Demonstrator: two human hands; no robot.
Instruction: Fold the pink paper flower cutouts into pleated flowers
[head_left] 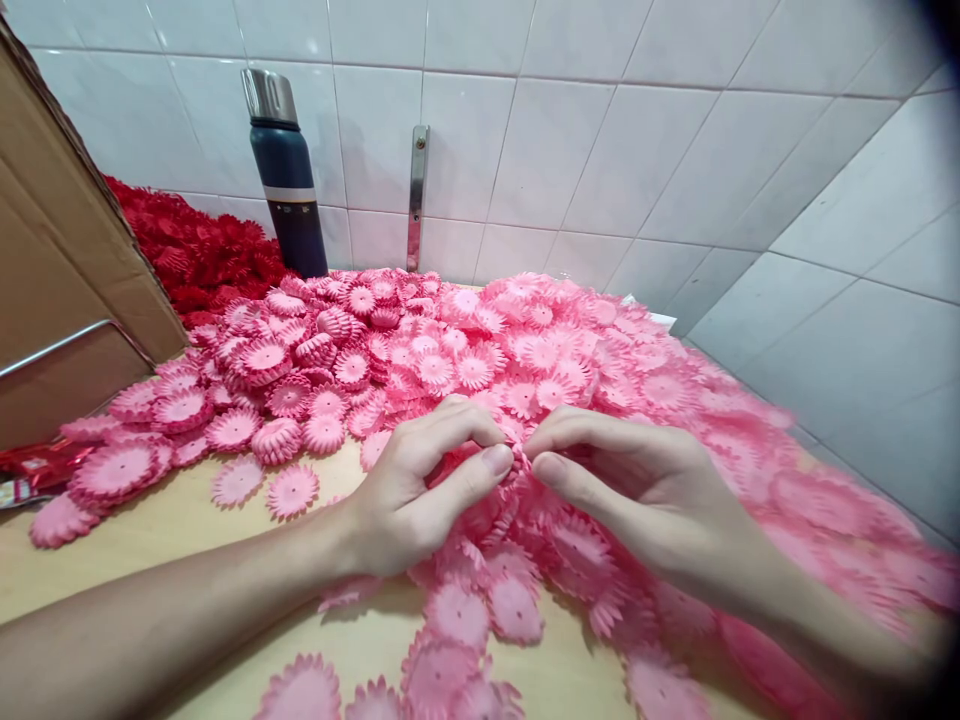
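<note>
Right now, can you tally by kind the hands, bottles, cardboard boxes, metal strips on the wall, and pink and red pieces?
Hands: 2 (left hand, right hand)
Bottle: 1
Cardboard box: 1
Metal strip: 1
Total: 5, without the pink pieces and red pieces, too overlapped to count.

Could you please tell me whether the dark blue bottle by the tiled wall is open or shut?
Shut, it appears: the silver cap sits squarely on top of the bottle, and no open mouth shows.
</note>
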